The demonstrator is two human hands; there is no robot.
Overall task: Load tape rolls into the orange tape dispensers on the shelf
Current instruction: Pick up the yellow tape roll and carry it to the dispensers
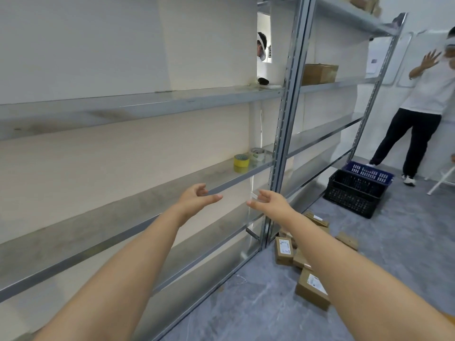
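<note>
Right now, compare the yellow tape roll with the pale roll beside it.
The yellow tape roll is opaque and bright; the pale roll looks whitish, partly see-through. The yellow tape roll sits farther from the upright post, the pale roll nearer. Both rest on one shelf.

Both bare arms reach forward toward a grey metal shelf [152, 195], the left hand [194, 196] and the right hand [269, 203] near each other in front of its edge, fingers [201, 187] loosely curled with nothing in them. Farther along that shelf a yellow tape roll [241, 160] stands just beside some clear tape rolls [258, 153]. Several cardboard boxes [312, 289] lie on the floor [246, 303], with a black crate [354, 195] and a blue crate [369, 173] beyond them, near a person [426, 89] in a white shirt and black trousers.
</note>
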